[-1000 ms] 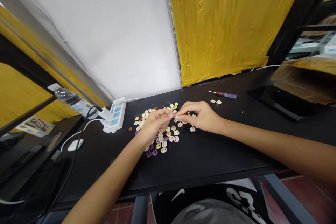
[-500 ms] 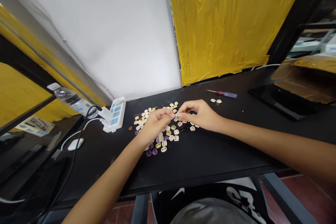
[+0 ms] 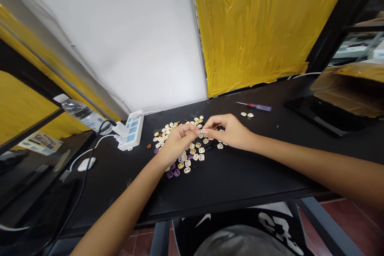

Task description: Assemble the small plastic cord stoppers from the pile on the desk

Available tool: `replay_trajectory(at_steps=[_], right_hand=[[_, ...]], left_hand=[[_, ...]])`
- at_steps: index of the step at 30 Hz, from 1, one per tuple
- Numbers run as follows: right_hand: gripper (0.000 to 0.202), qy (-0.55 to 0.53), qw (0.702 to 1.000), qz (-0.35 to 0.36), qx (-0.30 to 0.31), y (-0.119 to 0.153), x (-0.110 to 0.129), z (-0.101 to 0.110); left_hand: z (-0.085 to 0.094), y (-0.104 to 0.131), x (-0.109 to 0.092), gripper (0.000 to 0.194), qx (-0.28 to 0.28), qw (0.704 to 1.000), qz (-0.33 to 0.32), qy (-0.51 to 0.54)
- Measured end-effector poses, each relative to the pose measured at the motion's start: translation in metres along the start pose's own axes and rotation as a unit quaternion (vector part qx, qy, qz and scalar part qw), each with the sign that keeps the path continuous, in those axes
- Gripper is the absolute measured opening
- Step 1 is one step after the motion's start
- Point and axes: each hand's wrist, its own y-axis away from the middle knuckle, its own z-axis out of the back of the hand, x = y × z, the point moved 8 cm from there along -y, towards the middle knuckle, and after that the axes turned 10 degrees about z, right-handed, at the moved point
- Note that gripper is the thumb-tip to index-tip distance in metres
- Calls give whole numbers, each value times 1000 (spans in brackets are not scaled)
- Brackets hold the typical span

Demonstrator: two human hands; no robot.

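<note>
Right, a small pale piece [image 3: 202, 131] is held above the scattered two-hole buttons [image 3: 201, 157], gripped by the thumb and forefinger of the right hand [image 3: 229, 131]. The left hand's [image 3: 179, 139] thumb and forefinger are pressed together beside it; whether anything is gripped by them cannot be told. With so little surface pinched, the piece could be squirted loose by uneven pressure and lost among its lookalikes. Neighbouring buttons could be scattered by a dipped wrist, since the pile is overhung by both hands. The held piece's far side is hidden, so a misalignment could be missed.

Now, the edges: the far side is bounded by the white panel [image 3: 150, 48], the left by the power strip [image 3: 132, 132] and its black cable [image 3: 87, 172], where a sleeve or elbow could be snagged. Rightward, the screwdriver [image 3: 260, 107] is passed with care. Most room is offered by the tabletop [image 3: 240, 180] nearer the body.
</note>
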Motion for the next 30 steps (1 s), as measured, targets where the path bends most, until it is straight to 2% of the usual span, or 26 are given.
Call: replay_trajectory(at_steps=[10, 16, 20, 24, 30], right_hand=[[14, 10, 1000, -8, -11, 3, -1, -1], [16, -116, 991, -53, -26, 1, -10, -4], [31, -183, 976, -109, -46, 2, -20, -4], [37, -209, 968, -132, -45, 3, -20, -6], [42, -231, 959, -153, -56, 3, -19, -5]], left_hand=[[7, 2, -7, 25, -37, 996, -67, -46], [5, -1, -3, 32, -18, 997, -73, -36], [2, -3, -2, 36, -3, 997, -71, -17], [0, -3, -2, 45, 9, 998, -63, 0], [0, -4, 8, 55, 24, 998, -2, 51]])
